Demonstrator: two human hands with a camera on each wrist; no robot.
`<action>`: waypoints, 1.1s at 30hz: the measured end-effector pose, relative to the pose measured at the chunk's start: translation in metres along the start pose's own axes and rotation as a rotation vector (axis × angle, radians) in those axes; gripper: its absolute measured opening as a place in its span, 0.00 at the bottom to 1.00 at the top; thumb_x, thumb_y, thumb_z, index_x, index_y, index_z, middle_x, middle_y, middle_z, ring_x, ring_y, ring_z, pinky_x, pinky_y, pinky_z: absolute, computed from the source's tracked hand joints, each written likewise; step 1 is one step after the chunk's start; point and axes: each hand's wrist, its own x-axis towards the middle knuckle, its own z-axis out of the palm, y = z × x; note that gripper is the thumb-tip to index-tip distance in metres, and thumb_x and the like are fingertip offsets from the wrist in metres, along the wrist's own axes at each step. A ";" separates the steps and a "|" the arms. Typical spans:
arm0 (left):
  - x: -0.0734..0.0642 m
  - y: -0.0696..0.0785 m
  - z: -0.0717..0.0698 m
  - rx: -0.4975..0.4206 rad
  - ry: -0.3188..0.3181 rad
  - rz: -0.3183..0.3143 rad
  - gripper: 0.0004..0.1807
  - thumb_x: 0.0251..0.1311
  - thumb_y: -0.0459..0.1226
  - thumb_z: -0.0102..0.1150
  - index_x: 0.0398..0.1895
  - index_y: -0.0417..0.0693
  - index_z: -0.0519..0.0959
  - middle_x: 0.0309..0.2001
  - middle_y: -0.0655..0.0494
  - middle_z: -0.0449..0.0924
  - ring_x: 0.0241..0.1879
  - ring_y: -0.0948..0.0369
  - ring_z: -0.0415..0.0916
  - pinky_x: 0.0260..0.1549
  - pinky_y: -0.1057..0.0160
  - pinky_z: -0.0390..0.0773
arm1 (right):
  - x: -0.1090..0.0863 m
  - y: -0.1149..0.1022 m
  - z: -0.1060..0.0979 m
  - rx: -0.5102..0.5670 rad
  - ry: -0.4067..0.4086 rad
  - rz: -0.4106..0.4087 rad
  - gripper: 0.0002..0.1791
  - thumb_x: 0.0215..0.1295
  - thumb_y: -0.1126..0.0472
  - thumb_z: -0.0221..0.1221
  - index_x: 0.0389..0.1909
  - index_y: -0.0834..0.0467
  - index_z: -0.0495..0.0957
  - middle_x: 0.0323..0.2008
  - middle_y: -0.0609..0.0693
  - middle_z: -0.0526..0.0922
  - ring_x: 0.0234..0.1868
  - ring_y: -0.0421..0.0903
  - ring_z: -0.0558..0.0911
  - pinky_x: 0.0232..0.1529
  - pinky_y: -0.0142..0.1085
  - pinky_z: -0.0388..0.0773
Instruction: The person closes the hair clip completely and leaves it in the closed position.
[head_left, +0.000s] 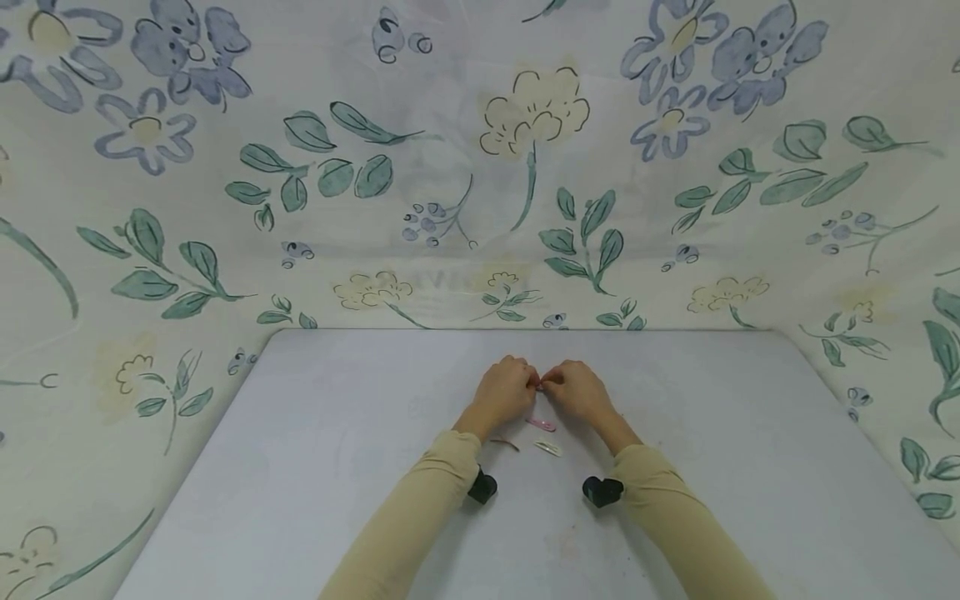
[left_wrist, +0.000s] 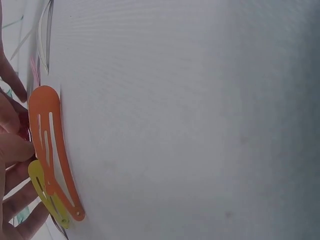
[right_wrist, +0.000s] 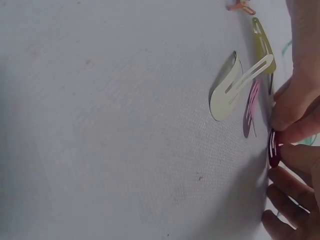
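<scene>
Sleeves point(head_left: 412, 510), red clip point(right_wrist: 274, 150), long axis left-to-right

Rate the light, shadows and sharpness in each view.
Head: soft light, faint shadows by the sleeves, and the pink clip too small to show fine detail. Left wrist: the orange clip has clear outlines, while the tabletop darkens toward the right edge. Right wrist: the left edge dims, a grey shadow spreads at lower right, and the dark red clip looks very dark.
</scene>
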 end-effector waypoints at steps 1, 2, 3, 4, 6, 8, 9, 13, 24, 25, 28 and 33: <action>0.000 0.000 0.000 -0.002 -0.003 -0.002 0.06 0.58 0.33 0.63 0.36 0.46 0.87 0.33 0.55 0.82 0.38 0.56 0.77 0.38 0.57 0.77 | 0.000 0.000 0.000 0.002 -0.002 0.002 0.09 0.66 0.62 0.62 0.41 0.61 0.87 0.40 0.54 0.85 0.48 0.52 0.81 0.52 0.47 0.76; 0.000 0.000 0.000 -0.003 -0.007 -0.005 0.06 0.58 0.33 0.63 0.37 0.47 0.87 0.33 0.55 0.82 0.38 0.56 0.77 0.38 0.58 0.77 | 0.000 0.000 0.000 0.005 -0.004 0.004 0.09 0.66 0.62 0.62 0.41 0.61 0.87 0.40 0.54 0.85 0.48 0.52 0.81 0.53 0.47 0.76; 0.000 0.000 0.000 -0.004 -0.011 -0.008 0.06 0.58 0.32 0.63 0.37 0.47 0.87 0.33 0.55 0.82 0.38 0.56 0.77 0.38 0.58 0.77 | 0.001 0.001 0.000 0.005 -0.005 0.002 0.09 0.66 0.62 0.62 0.41 0.61 0.87 0.40 0.54 0.85 0.48 0.52 0.81 0.53 0.47 0.76; 0.000 0.000 -0.001 -0.006 -0.015 -0.012 0.07 0.58 0.33 0.63 0.38 0.47 0.87 0.34 0.55 0.82 0.38 0.56 0.76 0.38 0.58 0.77 | 0.001 0.000 0.000 0.007 -0.009 0.004 0.09 0.66 0.62 0.62 0.41 0.61 0.86 0.40 0.54 0.85 0.47 0.52 0.80 0.52 0.47 0.76; -0.001 -0.001 -0.001 -0.011 -0.018 -0.019 0.07 0.58 0.33 0.63 0.38 0.47 0.87 0.34 0.55 0.82 0.39 0.56 0.76 0.38 0.58 0.77 | 0.001 0.000 0.000 0.011 -0.017 0.014 0.09 0.66 0.62 0.61 0.42 0.62 0.86 0.40 0.54 0.84 0.47 0.51 0.80 0.52 0.46 0.76; -0.002 -0.001 -0.002 -0.013 -0.018 -0.027 0.08 0.58 0.33 0.63 0.39 0.47 0.87 0.35 0.55 0.82 0.39 0.56 0.77 0.38 0.58 0.77 | 0.000 -0.001 -0.001 0.014 -0.022 0.026 0.09 0.67 0.62 0.61 0.42 0.61 0.86 0.40 0.54 0.84 0.46 0.50 0.80 0.52 0.46 0.77; -0.002 -0.001 -0.002 -0.014 -0.019 -0.032 0.08 0.58 0.33 0.63 0.39 0.48 0.87 0.35 0.55 0.82 0.40 0.56 0.77 0.39 0.58 0.77 | 0.000 -0.002 -0.001 0.015 -0.024 0.031 0.10 0.67 0.62 0.61 0.43 0.61 0.86 0.40 0.54 0.84 0.46 0.50 0.80 0.52 0.46 0.77; -0.004 -0.003 -0.005 -0.021 -0.007 -0.038 0.08 0.58 0.34 0.63 0.39 0.47 0.87 0.36 0.54 0.83 0.41 0.55 0.78 0.41 0.56 0.78 | -0.002 -0.004 -0.004 0.018 -0.027 0.057 0.10 0.67 0.61 0.61 0.44 0.61 0.85 0.41 0.53 0.83 0.46 0.50 0.80 0.52 0.46 0.77; -0.017 -0.007 -0.024 -0.121 0.010 -0.046 0.08 0.60 0.35 0.61 0.41 0.46 0.86 0.40 0.54 0.83 0.47 0.55 0.77 0.47 0.56 0.78 | -0.013 -0.008 -0.016 0.052 0.001 0.004 0.11 0.67 0.60 0.60 0.45 0.60 0.85 0.46 0.56 0.84 0.51 0.54 0.80 0.53 0.48 0.77; -0.019 -0.007 -0.025 -0.133 0.013 -0.045 0.08 0.61 0.35 0.61 0.41 0.46 0.85 0.40 0.53 0.83 0.47 0.55 0.77 0.47 0.56 0.77 | -0.014 -0.008 -0.017 0.064 0.006 -0.008 0.11 0.67 0.60 0.60 0.45 0.60 0.85 0.46 0.56 0.84 0.52 0.54 0.80 0.53 0.48 0.77; -0.026 -0.005 -0.031 -0.170 0.029 -0.036 0.09 0.61 0.36 0.60 0.42 0.45 0.85 0.41 0.53 0.83 0.46 0.55 0.76 0.47 0.56 0.77 | -0.019 -0.009 -0.020 0.119 0.024 -0.037 0.11 0.68 0.60 0.60 0.45 0.60 0.85 0.46 0.56 0.84 0.51 0.54 0.80 0.52 0.47 0.78; -0.038 -0.002 -0.038 -0.222 0.067 -0.016 0.08 0.61 0.36 0.62 0.41 0.45 0.85 0.40 0.55 0.82 0.45 0.57 0.75 0.46 0.57 0.77 | -0.030 -0.011 -0.022 0.183 0.067 -0.080 0.10 0.66 0.61 0.62 0.44 0.61 0.85 0.43 0.55 0.85 0.48 0.53 0.81 0.49 0.47 0.79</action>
